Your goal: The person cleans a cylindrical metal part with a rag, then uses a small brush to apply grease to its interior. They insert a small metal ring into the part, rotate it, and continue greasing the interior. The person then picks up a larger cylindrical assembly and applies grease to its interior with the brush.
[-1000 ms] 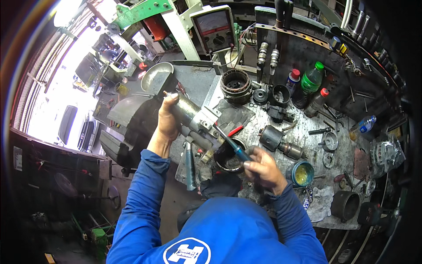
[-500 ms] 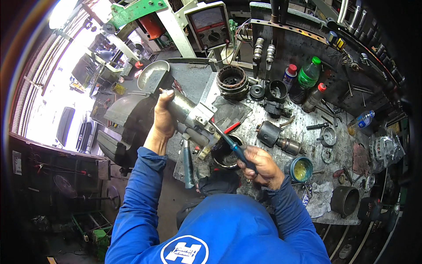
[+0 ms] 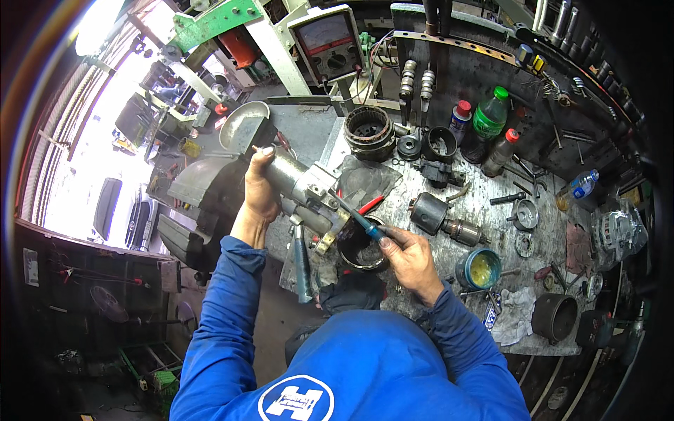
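My left hand is wrapped round the rear of a metal starter motor, holding it tilted above the bench's near left edge. In my right hand is a screwdriver with a blue handle, its shaft pointing up and left at the motor's front end. Whether the tip touches a screw there is too small to tell. Below the motor lie a hammer and an open, dark round housing. Red-handled pliers rest just beyond the screwdriver.
An armature, a tub of yellowish grease and a ring-shaped stator sit on the bench. Bottles, including a green-capped one, stand toward the back. A bench grinder is at the left, an analog meter behind.
My right hand has turned on the screwdriver: its fingers now lie forward along the handle, with the back of the hand more upward. My left hand and the starter motor stay almost in place.
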Demonstrator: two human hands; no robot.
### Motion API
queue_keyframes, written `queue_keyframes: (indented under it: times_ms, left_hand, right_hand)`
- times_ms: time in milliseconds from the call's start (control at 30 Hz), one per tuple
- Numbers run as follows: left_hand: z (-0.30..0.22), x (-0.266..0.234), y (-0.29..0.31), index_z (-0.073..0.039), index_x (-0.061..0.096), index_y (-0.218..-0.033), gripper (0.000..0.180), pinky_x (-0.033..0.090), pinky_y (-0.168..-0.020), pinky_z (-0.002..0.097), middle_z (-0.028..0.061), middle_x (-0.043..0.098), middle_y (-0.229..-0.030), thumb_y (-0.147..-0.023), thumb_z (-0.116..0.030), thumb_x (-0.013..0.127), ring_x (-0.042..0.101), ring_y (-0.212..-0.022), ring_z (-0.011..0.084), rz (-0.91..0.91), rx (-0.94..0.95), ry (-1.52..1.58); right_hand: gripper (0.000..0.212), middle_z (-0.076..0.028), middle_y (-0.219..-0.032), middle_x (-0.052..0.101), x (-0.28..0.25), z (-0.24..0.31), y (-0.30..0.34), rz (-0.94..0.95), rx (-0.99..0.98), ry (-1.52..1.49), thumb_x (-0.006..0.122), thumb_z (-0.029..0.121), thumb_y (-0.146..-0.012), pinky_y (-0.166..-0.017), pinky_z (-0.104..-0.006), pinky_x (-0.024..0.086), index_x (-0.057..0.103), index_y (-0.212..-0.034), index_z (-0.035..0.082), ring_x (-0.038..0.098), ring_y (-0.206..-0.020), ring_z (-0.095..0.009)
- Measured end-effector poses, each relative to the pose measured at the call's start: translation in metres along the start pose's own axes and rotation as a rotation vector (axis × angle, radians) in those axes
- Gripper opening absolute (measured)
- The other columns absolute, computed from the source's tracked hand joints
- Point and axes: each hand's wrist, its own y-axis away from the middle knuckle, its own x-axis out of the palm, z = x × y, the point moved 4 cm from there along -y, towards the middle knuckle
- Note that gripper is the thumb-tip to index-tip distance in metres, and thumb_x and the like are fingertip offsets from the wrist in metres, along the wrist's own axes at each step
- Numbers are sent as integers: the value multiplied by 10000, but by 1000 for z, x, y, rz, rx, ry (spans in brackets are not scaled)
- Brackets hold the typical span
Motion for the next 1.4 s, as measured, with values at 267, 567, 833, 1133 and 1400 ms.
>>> queue_keyframes:
  times_ms: [267, 567, 833, 1133, 1400]
  left_hand:
    - [2, -3, -5, -102, 659, -1073, 392, 529, -859, 366, 51, 676, -933, -913, -460, 673, 665, -864, 198, 14, 9, -18]
    - [6, -4, -11, -113, 651, -1096, 384, 550, -862, 389, 52, 677, -952, -923, -455, 671, 673, -883, 205, 9, -35, 29]
    - [7, -9, -15, -82, 648, -1139, 434, 562, -890, 389, 74, 692, -989, -918, -455, 671, 692, -908, 222, 21, -16, 16]
    - [5, -2, -11, -65, 651, -1116, 419, 556, -887, 375, 75, 694, -974, -931, -440, 666, 690, -897, 215, 24, 1, 1]
    - [3, -1, -6, -107, 652, -1093, 371, 549, -851, 361, 41, 674, -927, -929, -439, 678, 672, -847, 189, -30, 4, -41]
  right_hand:
    - [397, -220, -1046, 766, -8, -2, -3, 40, -76, 97, 680, 279, -1019, -865, -381, 574, 696, -1247, -45, 759, -958, -320]
    - [304, -210, -1035, 756, 5, 19, 28, -108, -381, 279, 740, 191, -952, -786, -396, 598, 717, -1193, 9, 759, -924, -373]
    - [337, -191, -1002, 748, 12, 25, 17, -165, -483, 300, 746, 228, -951, -733, -407, 590, 714, -1214, 19, 748, -861, -381]
    - [484, -65, -736, 528, 10, 47, 37, -287, -681, 842, 798, 168, -845, -510, -383, 457, 713, -1311, 69, 566, -542, -255]
    - [528, -75, -870, 611, 18, 43, 39, -401, -816, 1016, 740, 205, -876, -564, -373, 424, 676, -1394, 124, 585, -636, -228]
